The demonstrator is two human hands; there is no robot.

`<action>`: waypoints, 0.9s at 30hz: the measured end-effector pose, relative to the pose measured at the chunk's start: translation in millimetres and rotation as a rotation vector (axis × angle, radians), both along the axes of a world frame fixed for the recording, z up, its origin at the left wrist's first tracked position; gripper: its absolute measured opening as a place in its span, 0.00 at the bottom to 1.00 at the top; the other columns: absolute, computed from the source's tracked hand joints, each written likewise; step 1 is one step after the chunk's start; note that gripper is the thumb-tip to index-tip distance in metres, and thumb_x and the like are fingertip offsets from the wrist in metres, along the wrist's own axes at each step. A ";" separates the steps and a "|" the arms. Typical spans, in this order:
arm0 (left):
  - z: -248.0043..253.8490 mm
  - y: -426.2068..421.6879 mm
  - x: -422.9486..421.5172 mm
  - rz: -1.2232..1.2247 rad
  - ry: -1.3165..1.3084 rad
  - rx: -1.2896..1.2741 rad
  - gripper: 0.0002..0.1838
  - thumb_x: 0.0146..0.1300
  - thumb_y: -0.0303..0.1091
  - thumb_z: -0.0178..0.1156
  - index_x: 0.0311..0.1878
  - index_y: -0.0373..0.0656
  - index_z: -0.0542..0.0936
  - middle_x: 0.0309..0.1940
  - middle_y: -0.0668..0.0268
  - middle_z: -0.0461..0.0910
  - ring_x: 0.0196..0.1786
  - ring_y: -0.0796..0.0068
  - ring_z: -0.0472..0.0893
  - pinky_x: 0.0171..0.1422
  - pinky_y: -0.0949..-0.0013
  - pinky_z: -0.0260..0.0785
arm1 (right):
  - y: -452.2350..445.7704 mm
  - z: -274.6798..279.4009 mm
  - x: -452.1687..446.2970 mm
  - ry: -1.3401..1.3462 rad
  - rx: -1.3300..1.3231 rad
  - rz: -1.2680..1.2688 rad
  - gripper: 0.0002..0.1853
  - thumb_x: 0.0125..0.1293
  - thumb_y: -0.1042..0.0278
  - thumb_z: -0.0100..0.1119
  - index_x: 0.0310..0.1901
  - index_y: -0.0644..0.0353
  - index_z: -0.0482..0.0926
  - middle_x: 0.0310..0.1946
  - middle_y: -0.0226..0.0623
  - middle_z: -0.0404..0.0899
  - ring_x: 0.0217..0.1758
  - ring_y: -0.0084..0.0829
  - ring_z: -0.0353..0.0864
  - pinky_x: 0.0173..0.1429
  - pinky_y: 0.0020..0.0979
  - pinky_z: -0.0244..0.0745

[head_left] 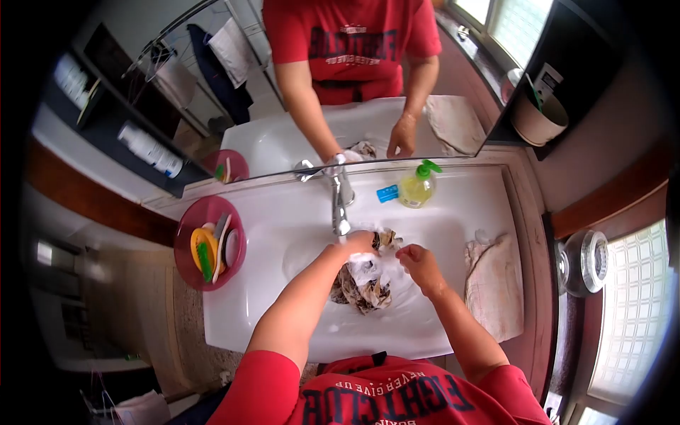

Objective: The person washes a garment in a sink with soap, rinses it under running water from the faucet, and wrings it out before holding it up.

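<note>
A wet cloth (363, 289) with a dark and pale pattern lies bunched in the white sink (453, 212), with whitish foam or water on it. My left hand (360, 243) is below the chrome faucet (341, 202), closed on a part of the cloth; its fingertips are partly covered by the fabric. Close by on the right, my right hand (419, 266) has its fingers curled together at the cloth's raised edge. Whether anything is pinched in them is too small to make out.
A green-topped soap pump bottle (416, 190) and a blue packet (387, 193) stand at the sink's back. A pink bowl (185, 273) with brushes sits left. A folded pale cloth (494, 290) lies on the right rim. A mirror (283, 134) rises behind.
</note>
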State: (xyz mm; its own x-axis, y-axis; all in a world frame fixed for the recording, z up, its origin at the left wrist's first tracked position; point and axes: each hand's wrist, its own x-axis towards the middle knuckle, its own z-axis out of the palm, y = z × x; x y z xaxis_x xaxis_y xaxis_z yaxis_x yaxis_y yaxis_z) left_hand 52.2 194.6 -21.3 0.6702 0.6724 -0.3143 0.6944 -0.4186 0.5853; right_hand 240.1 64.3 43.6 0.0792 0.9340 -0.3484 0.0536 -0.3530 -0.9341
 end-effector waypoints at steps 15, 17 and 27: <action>34.3 15.6 -8.3 -0.135 0.233 -0.143 0.28 0.48 0.46 0.65 0.47 0.33 0.77 0.42 0.47 0.81 0.45 0.55 0.80 0.49 0.59 0.71 | -18.6 -41.8 -5.5 -0.079 -0.051 -0.060 0.09 0.62 0.69 0.56 0.40 0.64 0.80 0.31 0.35 0.80 0.35 0.23 0.75 0.39 0.26 0.71; 20.5 8.7 -49.7 0.056 0.219 -0.195 0.25 0.51 0.42 0.62 0.50 0.36 0.76 0.47 0.44 0.78 0.51 0.51 0.79 0.54 0.57 0.71 | -11.9 -43.5 -11.6 -0.094 -0.061 -0.047 0.09 0.62 0.69 0.57 0.39 0.63 0.81 0.33 0.40 0.82 0.37 0.28 0.79 0.44 0.28 0.73; 69.3 -89.9 -48.5 0.226 0.000 0.041 0.18 0.47 0.35 0.65 0.37 0.33 0.73 0.37 0.46 0.77 0.44 0.46 0.78 0.46 0.54 0.71 | 36.1 -23.1 -87.3 0.321 -0.241 -0.042 0.21 0.66 0.61 0.56 0.55 0.66 0.71 0.43 0.42 0.79 0.42 0.30 0.78 0.47 0.31 0.74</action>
